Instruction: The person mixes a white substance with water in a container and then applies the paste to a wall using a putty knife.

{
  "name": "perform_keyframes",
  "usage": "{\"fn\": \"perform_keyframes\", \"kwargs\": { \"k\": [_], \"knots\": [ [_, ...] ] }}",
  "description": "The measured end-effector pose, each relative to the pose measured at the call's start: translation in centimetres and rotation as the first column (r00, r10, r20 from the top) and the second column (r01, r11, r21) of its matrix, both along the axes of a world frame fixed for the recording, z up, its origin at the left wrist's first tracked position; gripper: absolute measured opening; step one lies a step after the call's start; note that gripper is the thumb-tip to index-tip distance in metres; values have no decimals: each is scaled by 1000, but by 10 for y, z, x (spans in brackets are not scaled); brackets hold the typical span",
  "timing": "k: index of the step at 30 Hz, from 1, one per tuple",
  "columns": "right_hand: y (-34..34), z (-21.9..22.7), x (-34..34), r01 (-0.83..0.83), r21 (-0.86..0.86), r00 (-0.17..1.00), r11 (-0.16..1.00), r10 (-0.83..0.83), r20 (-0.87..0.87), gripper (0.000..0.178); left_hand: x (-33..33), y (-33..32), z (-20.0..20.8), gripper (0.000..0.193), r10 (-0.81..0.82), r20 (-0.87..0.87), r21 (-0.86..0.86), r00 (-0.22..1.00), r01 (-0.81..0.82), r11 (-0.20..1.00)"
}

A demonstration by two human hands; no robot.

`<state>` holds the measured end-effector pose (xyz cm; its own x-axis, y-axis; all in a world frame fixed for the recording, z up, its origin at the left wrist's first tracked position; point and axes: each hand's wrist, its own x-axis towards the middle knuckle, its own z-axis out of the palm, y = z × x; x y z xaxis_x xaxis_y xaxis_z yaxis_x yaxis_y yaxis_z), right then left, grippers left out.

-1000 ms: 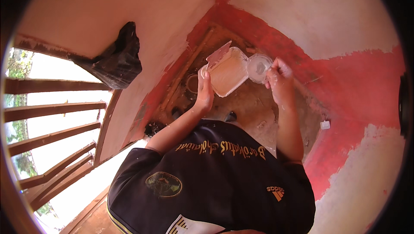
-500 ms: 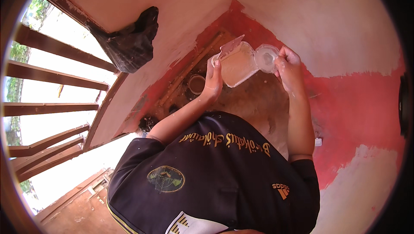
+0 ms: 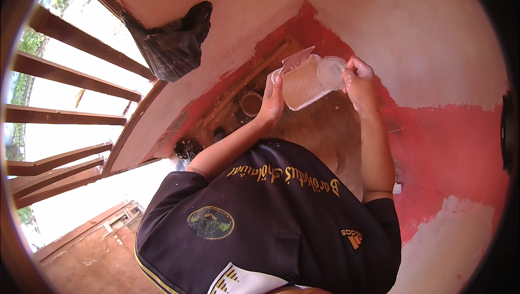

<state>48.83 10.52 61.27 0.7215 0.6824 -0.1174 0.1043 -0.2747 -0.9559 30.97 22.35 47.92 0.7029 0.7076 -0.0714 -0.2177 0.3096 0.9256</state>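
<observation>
My left hand (image 3: 272, 99) is closed on the left side of a shallow rectangular tray (image 3: 301, 84) with a pale, cream-coloured surface inside. A thin flat plate (image 3: 296, 59), pinkish and smeared, tilts up at the tray's far left edge, by my left fingers; I cannot tell whether they hold it too. My right hand (image 3: 359, 84) grips the rim of a round, translucent plastic cup (image 3: 332, 71), its fingers bent around it. That cup overlaps the tray's right end. Both hands and forearms have whitish smears.
A black plastic bag (image 3: 176, 45) hangs at the window's wooden bars (image 3: 70, 74) on the left. Below my hands, a round container (image 3: 251, 103) stands on the brown floor (image 3: 330, 126) near a wooden strip (image 3: 238, 88). Walls meet in a corner ahead, part red (image 3: 444, 142), part whitish.
The cup in my right hand has moved left, from beside the tray's right edge to over its right end. The whole view has shifted slightly. Both grips look unchanged.
</observation>
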Motion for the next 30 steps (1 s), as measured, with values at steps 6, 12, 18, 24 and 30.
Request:
{"fn": "perform_keyframes", "kwargs": {
  "k": [6, 12, 18, 24, 30],
  "knots": [
    [9, 1, -2, -20, 8, 992, 1000, 19, 122, 24, 1, -1, 1, 51, 7, -3, -24, 1000, -7, 1000],
    [14, -9, 1, -29, 10, 987, 1000, 27, 155, 24, 0, -1, 10, 52, 8, -17, -20, 1000, -9, 1000],
    [20, -8, -2, -37, 6, 972, 999, 35, 234, 26, 5, 2, 1, 52, 15, 37, -57, 999, -13, 998],
    [28, -7, -6, -51, 28, 944, 998, 39, 327, 27, 5, 6, -1, 54, 13, -31, -23, 999, -14, 1000],
    [34, -3, -9, -68, 38, 962, 997, 56, 268, 29, 8, 8, -9, 54, -1, -21, -27, 1000, 0, 1000]
  ]
}}
